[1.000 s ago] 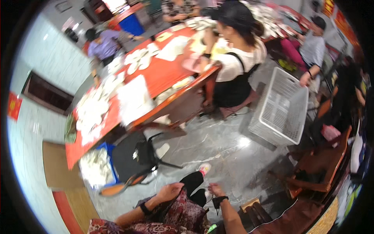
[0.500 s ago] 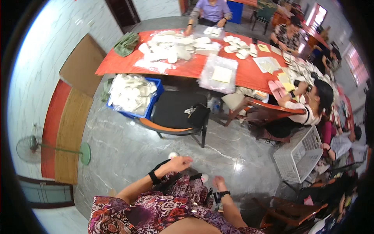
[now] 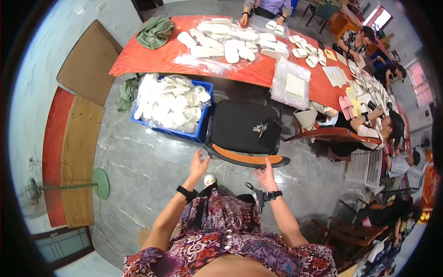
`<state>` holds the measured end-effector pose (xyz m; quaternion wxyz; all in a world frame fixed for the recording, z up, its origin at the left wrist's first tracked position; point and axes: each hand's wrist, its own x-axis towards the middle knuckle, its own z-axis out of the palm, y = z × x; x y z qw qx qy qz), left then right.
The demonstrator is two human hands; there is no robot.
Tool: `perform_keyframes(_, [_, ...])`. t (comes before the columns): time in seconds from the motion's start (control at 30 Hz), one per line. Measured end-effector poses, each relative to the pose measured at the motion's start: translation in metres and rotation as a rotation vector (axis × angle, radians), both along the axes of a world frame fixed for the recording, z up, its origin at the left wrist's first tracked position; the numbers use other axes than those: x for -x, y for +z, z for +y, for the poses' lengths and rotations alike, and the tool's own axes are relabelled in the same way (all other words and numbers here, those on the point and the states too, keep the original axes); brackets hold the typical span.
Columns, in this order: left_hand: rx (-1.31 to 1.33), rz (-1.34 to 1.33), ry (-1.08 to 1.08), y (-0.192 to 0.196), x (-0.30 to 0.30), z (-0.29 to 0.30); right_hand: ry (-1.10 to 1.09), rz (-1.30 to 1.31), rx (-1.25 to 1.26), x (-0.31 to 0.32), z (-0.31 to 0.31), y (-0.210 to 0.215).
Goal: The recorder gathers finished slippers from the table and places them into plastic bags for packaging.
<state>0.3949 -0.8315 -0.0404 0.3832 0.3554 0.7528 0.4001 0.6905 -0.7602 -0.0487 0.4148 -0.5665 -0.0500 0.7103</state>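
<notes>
In front of me stands a chair with a black seat [image 3: 233,117] and an orange top rail [image 3: 247,156] along its curved back. My left hand [image 3: 198,165] is just short of the rail's left end, fingers apart and nothing in them. Near the right part of the rail is my right hand [image 3: 264,174], open as well. Its fingertips reach the rail's edge, though I cannot tell whether they touch it. A bunch of keys [image 3: 260,129] lies on the chair. Both my wrists wear black bands.
Left of the chair, a blue crate [image 3: 201,130] is heaped with bagged white slippers [image 3: 173,104]. More slippers [image 3: 237,50] cover the red table [image 3: 138,60] ahead. A green-based fan [image 3: 100,183] stands left; a seated person [image 3: 369,127] works at right.
I have come closer to the chair, which now appears larger and nearer. Both hands have reached forward, spread apart and opened towards its back.
</notes>
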Motion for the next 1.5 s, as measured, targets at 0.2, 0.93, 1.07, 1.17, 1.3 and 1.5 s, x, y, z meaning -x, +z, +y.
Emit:
perform_keyframes(0.2, [0.081, -0.155, -0.044, -0.031, 0.030, 0.035, -0.111, -0.054, 0.043, 0.017, 0.011, -0.038])
perform_keyframes(0.93, [0.244, 0.000, -0.334, -0.081, 0.326, 0.034, -0.496, -0.756, 0.199, 0.174, 0.000, -0.056])
perform_keyframes(1.07, [0.250, 0.065, -0.374, -0.080, 0.401, 0.061, -0.545, -0.956, 0.295, 0.211, 0.011, -0.095])
perform_keyframes(1.17, [0.236, -0.020, -0.415, -0.094, 0.424, 0.102, -0.234, -1.400, 0.364, 0.175, -0.025, -0.130])
perform_keyframes(1.3, [0.294, -0.082, -0.392, -0.084, 0.451, 0.113, -0.340, -1.518, 0.354, 0.230, 0.005, -0.091])
perform_keyframes(1.5, [0.305, -0.177, -0.460, -0.074, 0.457, 0.131, -0.460, -1.319, 0.431, 0.260, 0.027, -0.039])
